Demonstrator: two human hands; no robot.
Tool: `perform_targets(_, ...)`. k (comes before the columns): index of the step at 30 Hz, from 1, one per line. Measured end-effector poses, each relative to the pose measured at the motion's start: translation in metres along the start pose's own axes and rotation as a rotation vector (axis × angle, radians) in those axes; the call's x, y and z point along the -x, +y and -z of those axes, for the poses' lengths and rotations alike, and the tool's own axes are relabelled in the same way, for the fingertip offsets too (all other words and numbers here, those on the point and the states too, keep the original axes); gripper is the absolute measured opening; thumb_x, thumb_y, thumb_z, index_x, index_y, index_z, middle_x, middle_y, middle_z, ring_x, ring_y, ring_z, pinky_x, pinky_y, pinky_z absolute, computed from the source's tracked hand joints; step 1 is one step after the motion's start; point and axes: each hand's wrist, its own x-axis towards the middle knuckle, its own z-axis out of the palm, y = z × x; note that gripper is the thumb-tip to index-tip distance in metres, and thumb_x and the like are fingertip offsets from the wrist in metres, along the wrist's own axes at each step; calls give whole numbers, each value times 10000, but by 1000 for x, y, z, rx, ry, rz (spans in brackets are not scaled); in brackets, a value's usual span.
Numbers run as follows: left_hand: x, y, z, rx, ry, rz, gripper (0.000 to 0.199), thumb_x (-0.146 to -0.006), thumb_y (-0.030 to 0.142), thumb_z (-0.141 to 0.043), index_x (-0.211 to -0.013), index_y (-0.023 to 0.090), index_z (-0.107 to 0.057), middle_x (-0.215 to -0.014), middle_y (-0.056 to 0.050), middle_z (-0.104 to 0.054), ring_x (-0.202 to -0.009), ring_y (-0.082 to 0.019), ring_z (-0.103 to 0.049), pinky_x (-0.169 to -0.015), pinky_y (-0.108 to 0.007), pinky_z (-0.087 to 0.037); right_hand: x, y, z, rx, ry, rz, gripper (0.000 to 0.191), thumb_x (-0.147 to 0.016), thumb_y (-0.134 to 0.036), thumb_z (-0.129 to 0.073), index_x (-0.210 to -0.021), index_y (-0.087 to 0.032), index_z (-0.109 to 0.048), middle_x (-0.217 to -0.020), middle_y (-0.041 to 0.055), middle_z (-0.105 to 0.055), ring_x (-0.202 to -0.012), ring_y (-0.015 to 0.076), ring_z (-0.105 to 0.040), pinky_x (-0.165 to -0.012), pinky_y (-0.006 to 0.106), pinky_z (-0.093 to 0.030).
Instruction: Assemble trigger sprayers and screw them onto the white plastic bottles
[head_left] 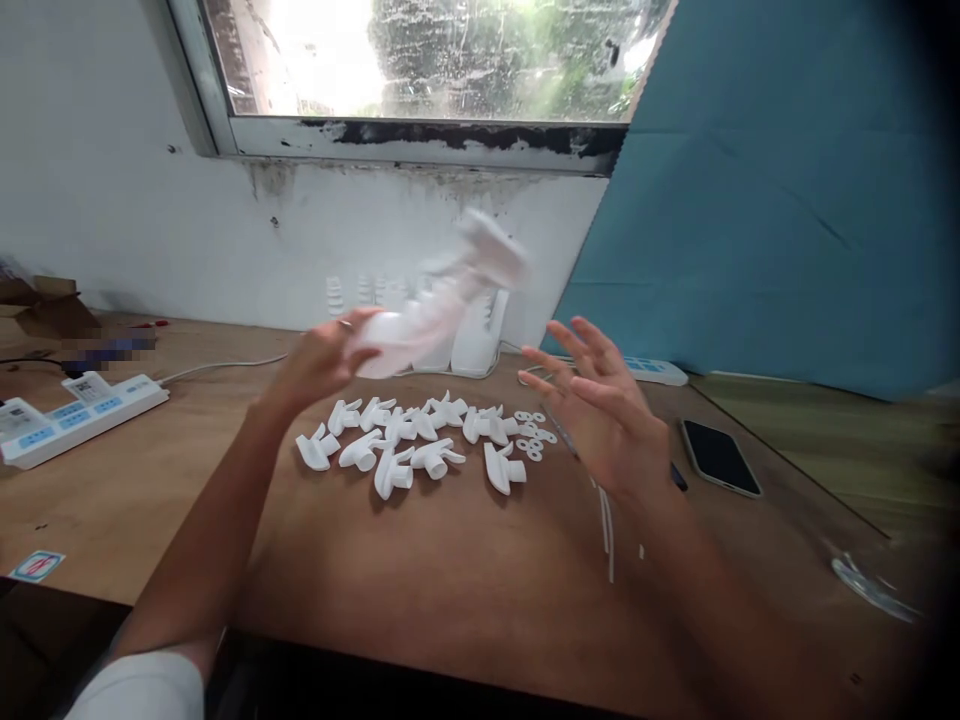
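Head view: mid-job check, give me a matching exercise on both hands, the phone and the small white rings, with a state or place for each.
1. Left hand
2. Right hand
3. Phone
4. Small white rings

A. Lying on the table, dark screen up
B. Open, fingers spread
C. Clustered beside the larger white parts
D. Gripping the blurred white piece

Pairs: 1-D, 2-B, 3-A, 4-C

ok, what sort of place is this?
Likely a small, makeshift workshop: a wooden table, a cluster of white parts on it, and a power strip at the left.
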Motion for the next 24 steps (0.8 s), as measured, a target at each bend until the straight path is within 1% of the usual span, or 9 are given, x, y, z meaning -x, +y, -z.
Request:
perform_targets(2,10,-65,-3,-77,182,245,544,-847,396,-574,-1319,153,-455,-1056,-84,-639,-824,-197,-596,-714,-283,-449,5,17,23,30,22,-100,429,-789,-252,-559,-1208,-334,-511,-1378,24,-467,-1152,279,-565,-956,522,-474)
perform_targets(4,31,-125,-4,-150,302,499,571,-831,384,-587,-1322,130,-448,-1044,-87,-629,-854,-217,-576,-735,-307,-436,12,34,47,11,93,-142,419,-765,-225,-574,-1172,-314,-529,-1325,39,-520,-1035,261,-626,-906,503,-502)
perform_targets(6,56,-169,-5,-248,384,745,553,-832,407,-566,-1274,85,-485,-1022,-108,-620,-854,-247,-555,-733,-336,-416,19,50,69,-39,185,-166,402,-731,-192,-583,-1119,-295,-548,-1234,45,-584,-870,221,-663,-827,461,-528)
perform_targets(8,82,-195,-10,-291,437,922,535,-825,406,-561,-1227,57,-506,-1011,-121,-611,-838,-262,-540,-711,-339,-394,25,62,84,-92,260,-198,352,-707,-187,-577,-1049,-271,-564,-1124,46,-636,-715,182,-650,-720,412,-536)
perform_targets(12,111,-215,-27,-290,463,977,611,-834,400,-555,-1318,58,-408,-1116,-150,-582,-903,-286,-534,-721,-330,-361,28,75,96,-145,296,-264,294,-681,-188,-582,-966,-256,-560,-957,31,-664,-575,146,-582,-566,335,-483)
perform_targets(16,113,-220,-35,-263,440,963,668,-819,397,-601,-1348,75,-351,-1197,-152,-557,-977,-287,-532,-753,-322,-360,31,82,97,-103,276,-283,293,-667,-182,-606,-946,-252,-549,-884,6,-647,-528,130,-543,-512,303,-440)
perform_targets(20,114,-220,-34,-210,377,1064,739,-742,391,-693,-1287,10,-370,-1216,-200,-540,-1046,-315,-522,-805,-355,-383,34,92,100,-63,259,-296,309,-671,-192,-622,-963,-244,-535,-854,-6,-635,-507,119,-533,-499,290,-427)
perform_targets(22,119,-215,-32,-245,458,1020,802,-718,393,-716,-1303,5,-330,-1280,-221,-485,-1134,-341,-474,-881,-405,-369,35,98,104,-25,268,-291,314,-666,-204,-632,-960,-236,-527,-842,-12,-628,-487,111,-524,-488,283,-420)
perform_targets(24,122,-204,-30,-312,599,863,740,-775,403,-661,-1320,51,-305,-1348,-199,-414,-1230,-346,-394,-971,-464,-312,35,105,110,54,291,-281,309,-671,-223,-633,-957,-232,-517,-842,-13,-621,-478,111,-522,-480,280,-415)
